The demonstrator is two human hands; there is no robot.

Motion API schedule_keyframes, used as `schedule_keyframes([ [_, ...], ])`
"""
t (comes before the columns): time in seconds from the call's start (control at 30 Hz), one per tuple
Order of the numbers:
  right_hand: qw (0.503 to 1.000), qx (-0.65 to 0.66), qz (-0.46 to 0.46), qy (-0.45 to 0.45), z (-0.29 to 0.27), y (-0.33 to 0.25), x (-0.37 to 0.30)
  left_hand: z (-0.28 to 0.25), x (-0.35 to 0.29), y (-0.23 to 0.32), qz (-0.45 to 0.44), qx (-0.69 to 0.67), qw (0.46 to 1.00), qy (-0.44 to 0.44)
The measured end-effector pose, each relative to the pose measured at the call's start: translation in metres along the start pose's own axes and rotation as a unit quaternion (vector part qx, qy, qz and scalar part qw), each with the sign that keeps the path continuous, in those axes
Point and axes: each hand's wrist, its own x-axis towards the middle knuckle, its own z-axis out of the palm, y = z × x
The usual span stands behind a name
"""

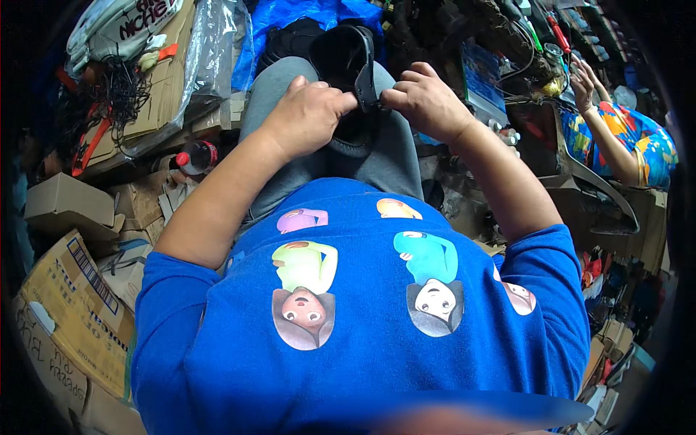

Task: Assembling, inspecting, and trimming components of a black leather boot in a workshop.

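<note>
A black shoe [344, 59] rests between my grey-trousered knees, its opening facing up. My left hand [308, 112] is closed at the shoe's near left side, its fingertips pressed on the dark material. Across from it, my right hand [429, 100] is closed in a pinch at the right side of the shoe's edge. Whether a needle or thread is between the right fingertips is too small to make out. Both forearms reach over my blue shirt, and my left hand hides part of the shoe.
Cardboard sheets [156, 87] and clear plastic lie at the left, near a red-capped bottle [196, 157]. A cardboard box [72, 206] stands lower down. Blue plastic sheeting [268, 18] is ahead. At the right, another person's hand [582, 87] is raised beside cluttered tools.
</note>
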Motion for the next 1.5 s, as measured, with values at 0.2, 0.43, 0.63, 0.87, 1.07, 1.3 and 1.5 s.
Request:
schedule_keyframes([
  [0.2,0.998,0.045,0.017,0.036,0.014,-0.001,-0.011,-0.009,-0.01,0.008,0.02,0.018,1.0,-0.007],
  [0.43,0.997,-0.021,0.065,-0.027,-0.011,-0.008,-0.004,-0.007,0.007,0.014,-0.007,0.07,0.997,0.032],
  [0.63,0.991,-0.034,0.054,-0.117,-0.015,-0.011,0.009,0.003,0.018,0.008,0.004,0.056,0.998,-0.004],
  [0.87,0.998,0.053,0.016,-0.018,0.005,0.0,-0.005,-0.002,-0.002,0.003,0.044,0.008,0.999,-0.005],
  [1.07,0.997,0.061,0.045,-0.001,0.007,0.001,-0.016,-0.008,0.002,0.015,0.052,0.063,0.995,0.049],
  [1.3,0.991,-0.012,0.07,-0.114,-0.022,-0.016,0.01,-0.001,0.016,0.015,-0.007,0.034,0.999,-0.001],
  [1.5,0.999,0.02,0.028,-0.024,-0.001,0.002,0.009,-0.002,0.013,-0.005,0.024,-0.023,0.999,-0.007],
])
